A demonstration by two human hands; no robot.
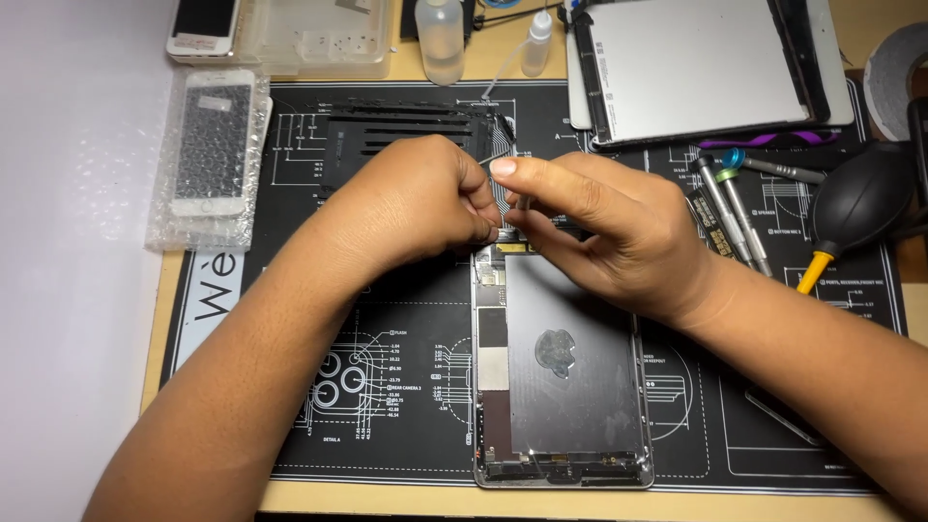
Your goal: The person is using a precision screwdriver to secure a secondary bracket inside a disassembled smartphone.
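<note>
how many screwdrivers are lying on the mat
3, side by side right of the right hand: two silver screwdrivers and a blue-capped one. More may be hidden.

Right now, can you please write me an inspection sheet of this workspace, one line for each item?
Surface: black repair mat with white drawings, on a wooden table.
Job's things: opened tablet shell, inside facing up; black part beyond the hands.
Clutter: phone in bubble wrap, second phone, two bottles, screen panel, screwdrivers, black air blower, tape roll.
Hands: left hand and right hand meet above the shell's top edge, pinching something too small to tell.
Cables: flat ribbon near the fingertips.
Surroundings: white surface at left.
</note>
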